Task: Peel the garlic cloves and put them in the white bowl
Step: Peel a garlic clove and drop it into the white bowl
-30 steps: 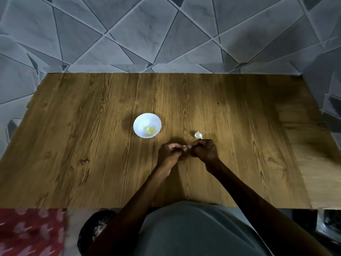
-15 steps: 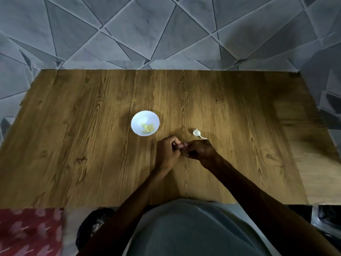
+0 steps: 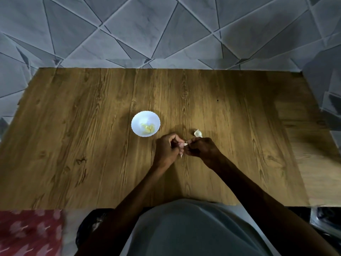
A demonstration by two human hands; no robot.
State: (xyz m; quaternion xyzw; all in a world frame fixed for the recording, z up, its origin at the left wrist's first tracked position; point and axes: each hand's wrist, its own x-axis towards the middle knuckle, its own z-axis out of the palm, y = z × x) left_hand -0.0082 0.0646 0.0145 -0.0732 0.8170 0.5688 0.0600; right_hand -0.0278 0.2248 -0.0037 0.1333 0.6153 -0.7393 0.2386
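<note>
Both hands meet just inside the near half of the desk (image 3: pixel 77 137), a little right of its middle. The left hand (image 3: pixel 167 148) and the right hand (image 3: pixel 200 147) have their fingers curled in, fingertips facing each other, and between them they pinch the held clove (image 3: pixel 185 144). Only a small pale tip of it shows. That tip lies roughly along the 9-to-3 line between the two hands; the rest is hidden by fingers, so which end points where cannot be told. A pale sliver (image 3: pixel 181 155) shows under the left fingers, and whether it is skin or a nail cannot be told.

At 1 o'clock from the hands, just beyond the right knuckles, the loose clove (image 3: pixel 198 133) lies on the wood with its skin on. Its narrow tip points to about 11 o'clock and its fat end to 5.

At 10 o'clock from the hands, near but apart from them, stands the white bowl (image 3: pixel 137 121), upright, with yellowish peeled cloves (image 3: pixel 147 128) in its bottom. Bare wood lies between the left hand and the bowl.

Grey tiles (image 3: pixel 129 30) run beyond the far edge at 12 o'clock. At 7 o'clock, below the near edge, is a red patterned cloth (image 3: pixel 27 231), and a grey shirt (image 3: pixel 193 231) fills the 6 o'clock side.
</note>
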